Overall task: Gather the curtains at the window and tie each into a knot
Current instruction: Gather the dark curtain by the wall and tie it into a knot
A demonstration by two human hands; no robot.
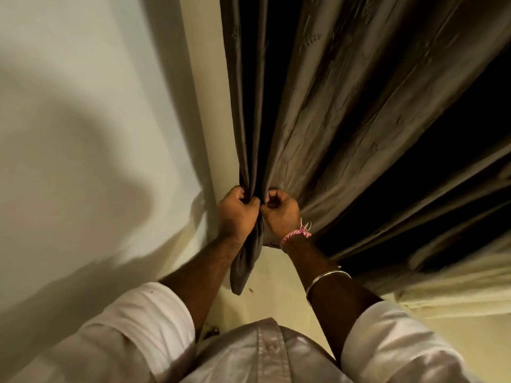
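Head view: the grey-brown curtain [318, 111] hangs just right of the pale wall [83, 134], bunched at the middle. The left hand [235, 214] and right hand [282, 214], side by side, both clench their fingers [250, 201] round the gathered folds; its loose end droops below between the forearms.

Left hand [236, 214] and right hand [280, 210] side by side, gripped round gathered curtain [318, 128]; wall [83, 134] to left; curtain tail [244, 266] hung below hands.
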